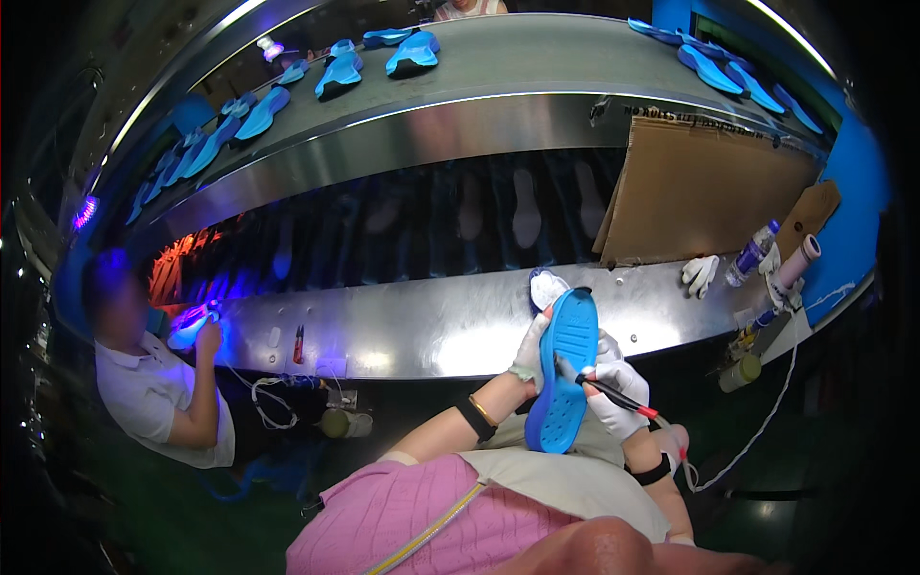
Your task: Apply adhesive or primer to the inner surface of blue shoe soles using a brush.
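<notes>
My left hand [533, 347] grips a blue shoe sole [569, 383] along its left edge, tilted upright in front of me. Its ribbed inner face shows at the upper end, and small holes dot the lower end. My right hand [618, 401], in a white glove, closes round a black-handled brush [613, 392] with a red-and-white tube running from it. The pale brush tip meets the sole near its middle. Just beyond the sole, a white item [548, 289] lies on the metal ledge [431, 335]; the sole partly covers it.
Blue soles [337, 73] ride on the raised conveyor belt [537, 62], with more at the right [709, 72]. A cardboard sheet [704, 192] leans below it. Right along the ledge are a white glove [700, 276] and a bottle [753, 253]. A co-worker [163, 393] works at left.
</notes>
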`<state>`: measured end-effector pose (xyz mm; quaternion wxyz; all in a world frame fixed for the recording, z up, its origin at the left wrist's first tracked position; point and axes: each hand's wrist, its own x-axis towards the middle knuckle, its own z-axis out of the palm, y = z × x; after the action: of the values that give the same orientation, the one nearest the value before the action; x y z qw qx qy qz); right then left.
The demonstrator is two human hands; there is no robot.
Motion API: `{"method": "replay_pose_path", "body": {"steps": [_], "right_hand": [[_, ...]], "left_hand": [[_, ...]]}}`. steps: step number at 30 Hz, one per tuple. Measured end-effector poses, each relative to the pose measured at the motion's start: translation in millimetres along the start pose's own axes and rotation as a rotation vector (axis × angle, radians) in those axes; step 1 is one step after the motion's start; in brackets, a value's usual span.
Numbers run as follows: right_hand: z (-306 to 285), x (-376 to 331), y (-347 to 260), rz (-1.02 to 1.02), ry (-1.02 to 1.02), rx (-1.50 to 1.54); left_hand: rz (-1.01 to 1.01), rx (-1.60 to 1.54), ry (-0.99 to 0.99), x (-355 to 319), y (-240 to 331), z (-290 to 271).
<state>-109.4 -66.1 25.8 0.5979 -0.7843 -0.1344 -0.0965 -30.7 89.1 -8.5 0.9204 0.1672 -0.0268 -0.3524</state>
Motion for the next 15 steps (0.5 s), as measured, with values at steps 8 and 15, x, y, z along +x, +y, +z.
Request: {"method": "replay_pose_path", "body": {"steps": [8, 15], "right_hand": [[-20, -32, 33, 0.153, 0.156, 0.201], [-21, -22, 23, 0.333, 0.225, 0.389]], "left_hand": [[-0.254, 0.145, -0.256, -38, -45, -32], [0.010, 0.190, -0.054, -16, -47, -16]]}}
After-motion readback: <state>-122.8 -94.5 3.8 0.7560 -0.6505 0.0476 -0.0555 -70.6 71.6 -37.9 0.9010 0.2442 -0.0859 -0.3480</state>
